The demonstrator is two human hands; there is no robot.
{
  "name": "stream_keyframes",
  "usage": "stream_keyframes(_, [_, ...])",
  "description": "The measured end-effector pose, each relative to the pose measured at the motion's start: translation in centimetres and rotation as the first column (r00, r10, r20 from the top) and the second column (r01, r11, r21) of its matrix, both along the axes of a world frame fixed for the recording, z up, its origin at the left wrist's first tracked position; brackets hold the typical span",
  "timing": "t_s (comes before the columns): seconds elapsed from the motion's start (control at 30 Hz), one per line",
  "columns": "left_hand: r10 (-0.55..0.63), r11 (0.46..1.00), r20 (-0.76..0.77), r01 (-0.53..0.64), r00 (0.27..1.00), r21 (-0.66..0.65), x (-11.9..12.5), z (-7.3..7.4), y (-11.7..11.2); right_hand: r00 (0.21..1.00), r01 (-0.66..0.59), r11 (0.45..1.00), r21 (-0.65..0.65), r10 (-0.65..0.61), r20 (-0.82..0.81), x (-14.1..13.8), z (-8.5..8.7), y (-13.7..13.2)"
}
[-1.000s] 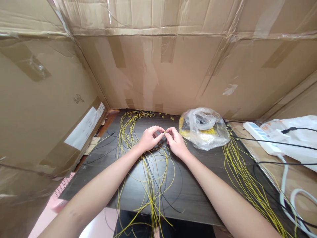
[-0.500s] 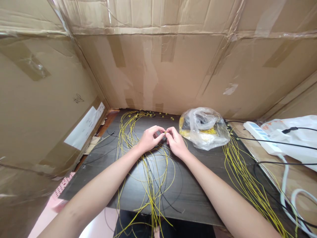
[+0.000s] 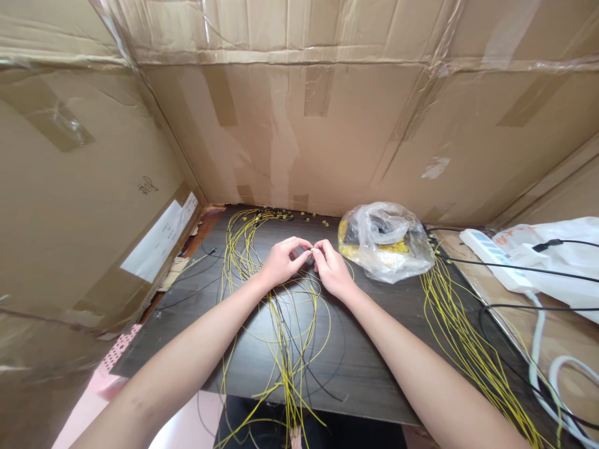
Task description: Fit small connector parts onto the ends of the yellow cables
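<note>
My left hand (image 3: 282,260) and my right hand (image 3: 333,268) meet fingertip to fingertip above the middle of a dark table (image 3: 374,368). Both pinch a tiny yellow connector (image 3: 312,251) at the end of a thin yellow wire. Under my hands lies a loose tangle of yellow and black wires (image 3: 285,324) that runs off the table's near edge. Whether the wire end is seated in the connector is too small to tell.
A clear plastic bag (image 3: 386,240) with yellow parts sits right of my hands. More yellow wires (image 3: 461,340) trail along the right side. Small yellow connectors (image 3: 306,217) lie at the back. A white power strip (image 3: 489,252) and cables rest at right. Cardboard walls (image 3: 304,125) enclose the table.
</note>
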State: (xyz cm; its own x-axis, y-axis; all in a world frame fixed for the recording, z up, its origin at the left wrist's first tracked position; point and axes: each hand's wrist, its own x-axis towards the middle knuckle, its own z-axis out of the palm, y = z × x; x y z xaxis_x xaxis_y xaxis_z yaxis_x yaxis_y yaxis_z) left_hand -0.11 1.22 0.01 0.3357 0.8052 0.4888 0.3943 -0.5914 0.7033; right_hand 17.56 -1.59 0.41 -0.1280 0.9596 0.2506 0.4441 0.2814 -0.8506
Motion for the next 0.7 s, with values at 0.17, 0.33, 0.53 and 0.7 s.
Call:
stream_keyframes(0.17, [0.002,1.0,-0.008,-0.001,1.0,0.013,0.02,-0.03,-0.03,1.0,-0.005,1.0,-0.012,0.005,0.007,-0.01,-0.06,0.12])
stream_keyframes(0.33, [-0.009,1.0,-0.009,0.009,1.0,0.024,0.04,0.06,-0.1,1.0,-0.013,1.0,-0.016,0.013,-0.001,-0.06,-0.39,0.24])
stream_keyframes(0.53, [-0.009,1.0,-0.016,0.01,1.0,0.019,0.02,0.02,-0.13,1.0,-0.027,1.0,-0.003,0.027,-0.002,-0.02,-0.54,0.34])
stream_keyframes(0.7, [-0.006,1.0,-0.029,0.007,1.0,0.018,-0.02,-0.13,0.0,0.999,-0.032,0.999,-0.008,0.032,-0.005,0.0,-0.56,0.36])
